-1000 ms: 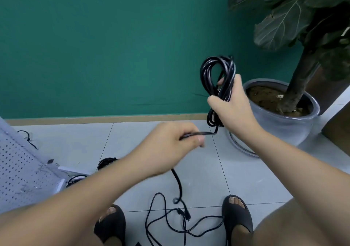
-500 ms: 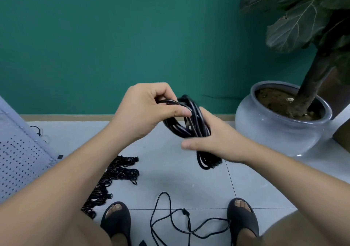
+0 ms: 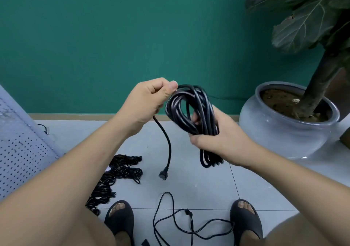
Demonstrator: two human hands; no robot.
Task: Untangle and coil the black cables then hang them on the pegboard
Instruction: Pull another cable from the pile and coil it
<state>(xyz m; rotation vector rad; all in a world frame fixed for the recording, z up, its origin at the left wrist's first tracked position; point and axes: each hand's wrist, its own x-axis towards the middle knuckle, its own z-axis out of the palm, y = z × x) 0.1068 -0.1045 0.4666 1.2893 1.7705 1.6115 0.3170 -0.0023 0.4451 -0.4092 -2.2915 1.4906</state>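
Right hand (image 3: 221, 141): gripping a glossy black coiled cable (image 3: 177, 113) at centre frame.
Left hand (image 3: 149, 101): pinching its dangling plug-tipped tail (image 3: 168, 147).

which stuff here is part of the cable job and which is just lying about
Part of the job:
coiled black cable, gripped by the right hand, its tail pinched by the left hand, plug dangling
loose cable on the floor
coiled bundles
pegboard

Just there:
plant pot
broad-leaved plant
black sandals
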